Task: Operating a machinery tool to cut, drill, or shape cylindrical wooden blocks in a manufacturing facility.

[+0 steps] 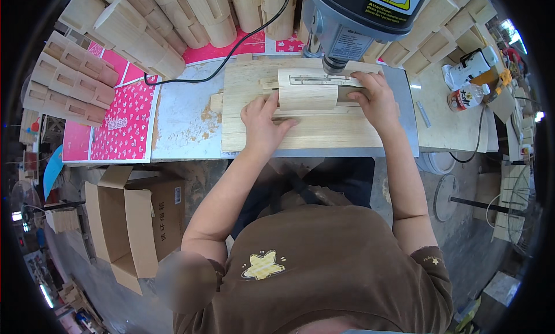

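A pale wooden block (309, 98) with a rounded front lies on a flat wooden board (254, 138). Along its top runs a narrow slotted metal strip (315, 79), directly below the drill press chuck (333, 65). My left hand (261, 123) rests at the block's left end, fingertips against it, thumb stretched apart over the board. At the opposite end, my right hand (377, 97) closes on the block, fingers near the strip's end and thumb lower down. Its grip hides part of that end.
Upright slotted wooden pieces (211, 16) crowd the back, with more stacked at left (75, 79) and right (439, 27). A black cable (231, 53) crosses the table. A bottle (467, 97) stands at right. Beside me on the floor sits an open cardboard box (139, 218).
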The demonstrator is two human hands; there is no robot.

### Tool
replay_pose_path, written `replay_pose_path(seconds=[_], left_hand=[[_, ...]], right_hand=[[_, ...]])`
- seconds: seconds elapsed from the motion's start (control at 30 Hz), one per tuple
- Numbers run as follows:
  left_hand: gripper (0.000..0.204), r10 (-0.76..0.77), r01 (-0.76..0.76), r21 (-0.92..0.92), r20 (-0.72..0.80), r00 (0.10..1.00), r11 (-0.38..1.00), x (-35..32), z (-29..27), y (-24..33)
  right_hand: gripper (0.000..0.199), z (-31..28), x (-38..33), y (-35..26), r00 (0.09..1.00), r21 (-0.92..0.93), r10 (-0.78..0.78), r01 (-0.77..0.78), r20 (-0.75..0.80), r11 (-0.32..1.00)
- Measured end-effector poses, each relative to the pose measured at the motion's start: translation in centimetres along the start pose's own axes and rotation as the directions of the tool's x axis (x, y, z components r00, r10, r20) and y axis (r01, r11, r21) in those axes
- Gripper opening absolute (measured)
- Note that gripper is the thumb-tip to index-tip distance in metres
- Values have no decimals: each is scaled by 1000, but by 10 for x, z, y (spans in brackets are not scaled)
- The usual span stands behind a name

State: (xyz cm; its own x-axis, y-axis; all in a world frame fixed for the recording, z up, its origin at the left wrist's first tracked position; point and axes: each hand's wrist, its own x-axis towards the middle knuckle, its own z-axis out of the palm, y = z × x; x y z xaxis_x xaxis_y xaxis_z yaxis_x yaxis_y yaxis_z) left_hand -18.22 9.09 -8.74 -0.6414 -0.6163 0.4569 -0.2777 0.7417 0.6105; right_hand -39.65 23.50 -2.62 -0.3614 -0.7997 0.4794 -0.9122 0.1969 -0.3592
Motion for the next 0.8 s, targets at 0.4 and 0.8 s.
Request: replay_pose_path(seconds=[0.4, 0.8], left_hand=[[57, 47, -48, 20, 22, 999, 999, 7, 7, -12], [42, 57, -56, 38, -18, 998, 998, 7, 1, -11]], right_hand=[[26, -113, 114, -15, 814, 404, 59, 222, -578, 887], [15, -111, 40, -82, 926, 18, 21, -16, -377, 1000]])
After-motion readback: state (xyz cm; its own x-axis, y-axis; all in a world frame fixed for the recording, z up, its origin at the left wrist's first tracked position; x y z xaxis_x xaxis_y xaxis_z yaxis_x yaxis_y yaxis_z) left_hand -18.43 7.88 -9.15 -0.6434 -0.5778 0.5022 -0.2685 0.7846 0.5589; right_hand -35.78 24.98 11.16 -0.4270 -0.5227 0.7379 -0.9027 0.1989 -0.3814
